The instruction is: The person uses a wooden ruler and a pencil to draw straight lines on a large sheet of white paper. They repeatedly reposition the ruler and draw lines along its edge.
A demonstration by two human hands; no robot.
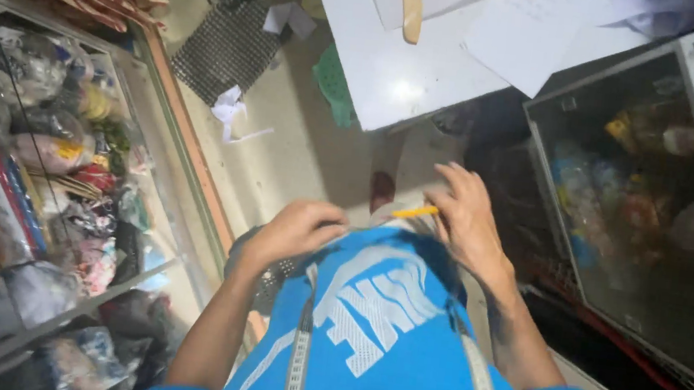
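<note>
Pencil [415, 212], yellow, sits pinched in my right hand [466, 217] just above my blue shirt [384, 330], fingers spread and wrist bent inward, while my left hand [297, 231] curls closed on the shirt's edge beside it.

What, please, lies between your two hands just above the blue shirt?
In the head view, only a yellow pencil held by the right hand points toward the left hand.
</note>
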